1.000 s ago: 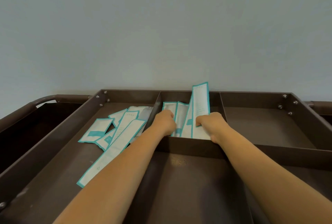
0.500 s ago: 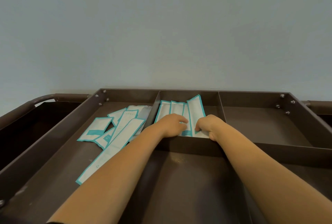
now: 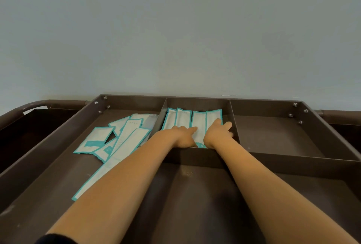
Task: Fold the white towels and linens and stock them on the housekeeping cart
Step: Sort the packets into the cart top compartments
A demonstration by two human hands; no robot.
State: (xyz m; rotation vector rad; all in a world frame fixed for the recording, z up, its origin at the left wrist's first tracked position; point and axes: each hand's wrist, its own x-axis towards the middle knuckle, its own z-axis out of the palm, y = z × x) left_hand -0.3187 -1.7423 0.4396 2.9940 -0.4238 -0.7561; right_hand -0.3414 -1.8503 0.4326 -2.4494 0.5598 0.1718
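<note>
Both hands lie palm-down on a row of packets [image 3: 182, 116] in the middle compartment [image 3: 197, 104] of the cart [image 3: 195, 158]. The packets stand side by side, long edges touching and teal borders lined up, probably so that the row fills the compartment from wall to wall. The left hand [image 3: 183, 136] rests on the near left part of the row, its fingers [image 3: 192, 130] straight and close together, pointing across the packets, which seems meant to keep them flat. The right hand [image 3: 216, 132] covers the rightmost packets, its fingers [image 3: 227, 125] straight and slightly spread, reaching toward the compartment's right wall as if nudging the last packet square against it. Neither hand pinches anything. Left of the middle compartment a loose pile [image 3: 125, 136] of the same packets lies overlapped at odd angles, likely waiting to be sorted. Right of it the next compartment [image 3: 273, 134] shows only its bare floor. No towels or linens are in view, so the folding step is judged not yet begun
</note>
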